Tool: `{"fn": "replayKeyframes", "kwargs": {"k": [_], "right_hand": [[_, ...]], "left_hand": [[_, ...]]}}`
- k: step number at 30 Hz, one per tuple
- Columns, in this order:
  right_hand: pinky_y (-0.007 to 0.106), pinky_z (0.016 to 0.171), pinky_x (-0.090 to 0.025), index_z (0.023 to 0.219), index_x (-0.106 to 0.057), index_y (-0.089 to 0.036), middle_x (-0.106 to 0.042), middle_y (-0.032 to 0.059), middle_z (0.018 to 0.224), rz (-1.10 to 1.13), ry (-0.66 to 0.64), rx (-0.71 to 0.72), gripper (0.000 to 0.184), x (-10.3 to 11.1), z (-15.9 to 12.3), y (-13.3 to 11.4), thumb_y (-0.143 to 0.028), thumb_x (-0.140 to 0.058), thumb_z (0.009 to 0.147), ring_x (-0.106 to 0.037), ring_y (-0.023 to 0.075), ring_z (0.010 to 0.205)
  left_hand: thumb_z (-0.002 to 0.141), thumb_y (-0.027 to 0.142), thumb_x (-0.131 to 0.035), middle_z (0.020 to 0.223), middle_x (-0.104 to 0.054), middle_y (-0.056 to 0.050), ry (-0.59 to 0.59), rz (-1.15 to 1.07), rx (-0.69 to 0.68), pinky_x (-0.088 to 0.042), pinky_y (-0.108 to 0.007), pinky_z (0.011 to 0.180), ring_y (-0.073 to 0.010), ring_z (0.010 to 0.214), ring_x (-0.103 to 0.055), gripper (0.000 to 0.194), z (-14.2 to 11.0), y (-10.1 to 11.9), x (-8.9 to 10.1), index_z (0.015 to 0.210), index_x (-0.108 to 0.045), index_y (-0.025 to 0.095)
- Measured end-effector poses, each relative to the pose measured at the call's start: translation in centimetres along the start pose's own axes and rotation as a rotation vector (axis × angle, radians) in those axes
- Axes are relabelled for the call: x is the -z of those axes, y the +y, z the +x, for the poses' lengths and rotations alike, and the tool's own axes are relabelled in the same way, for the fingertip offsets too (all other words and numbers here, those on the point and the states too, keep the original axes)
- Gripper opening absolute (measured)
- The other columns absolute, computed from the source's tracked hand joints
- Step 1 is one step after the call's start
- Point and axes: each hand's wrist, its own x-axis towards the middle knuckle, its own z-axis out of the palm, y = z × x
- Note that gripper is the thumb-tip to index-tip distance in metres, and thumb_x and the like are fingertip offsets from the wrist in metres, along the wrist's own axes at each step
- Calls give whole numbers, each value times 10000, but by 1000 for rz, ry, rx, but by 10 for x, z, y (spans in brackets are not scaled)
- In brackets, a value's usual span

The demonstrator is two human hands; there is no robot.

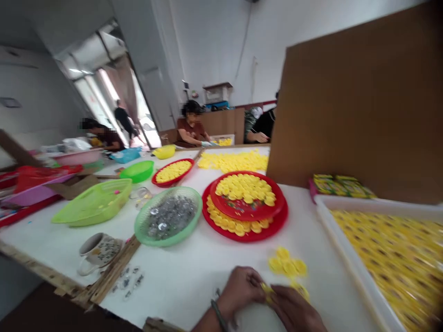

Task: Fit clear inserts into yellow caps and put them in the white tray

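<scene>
At the front of the white table, my left hand (242,289) and my right hand (294,308) meet with fingers pinched on one small yellow plastic piece (267,293). Fingers cover most of that piece, and blur hides its detail. Just beyond my right hand lies a small group of round yellow pieces (288,265). Left of my left hand, several small clear-and-silver parts (127,280) rest on the tabletop. A green mesh basket (141,225) heaped with shiny silver parts (173,216) stands farther back.
Two stacked red plates (242,213) carry round yellow pieces. A white tray (353,263) of wrapped yellow items fills the right, before a tall cardboard sheet (356,101). A patterned mug (101,251) and a lime basket (100,207) stand left. Co-workers (194,129) sit across the table.
</scene>
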Motion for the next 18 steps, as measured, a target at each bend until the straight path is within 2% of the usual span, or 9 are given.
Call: {"fn": "replayKeyframes", "kwargs": {"k": [2, 5, 9, 14, 18], "right_hand": [[309, 724, -564, 847, -718, -266, -686, 78, 882, -4, -28, 86, 317, 1, -1, 2, -369, -423, 900, -657, 200, 812], [296, 727, -540, 810, -699, -206, -684, 73, 877, -42, -30, 73, 254, 4, 1, 5, -292, -476, 895, -638, 172, 804], [280, 754, -500, 812, -682, -183, -673, 55, 872, -135, -129, 112, 138, 6, 2, 5, -183, -550, 852, -599, 155, 829], [271, 741, -451, 723, -623, -145, -634, 59, 817, -317, -233, 239, 211, 3, 1, 5, -87, -478, 866, -545, 151, 809], [285, 707, -417, 701, -582, -147, -589, 51, 769, -388, -272, 280, 223, 2, 1, 3, -103, -456, 880, -495, 157, 765]], "left_hand": [[460, 175, -691, 594, -597, 0, -34, 5, -13, -432, -261, 574, -123, 547, -533, 272, -6, 7, 0, 723, -648, 122], [498, 145, -675, 580, -577, 19, -45, 61, 8, -404, -225, 527, -103, 525, -518, 231, -6, 15, 0, 718, -608, 123], [514, 169, -704, 553, -560, 38, -78, 84, 75, -416, -221, 507, -99, 493, -521, 230, -5, 18, -1, 683, -551, 137], [518, 209, -723, 541, -559, 39, -70, 100, 93, -444, -236, 543, -114, 519, -549, 245, -6, 16, -2, 659, -534, 144], [548, 211, -680, 556, -566, 31, -79, 239, 52, -430, -233, 520, -119, 518, -540, 194, -5, 17, 0, 669, -541, 152]]}}
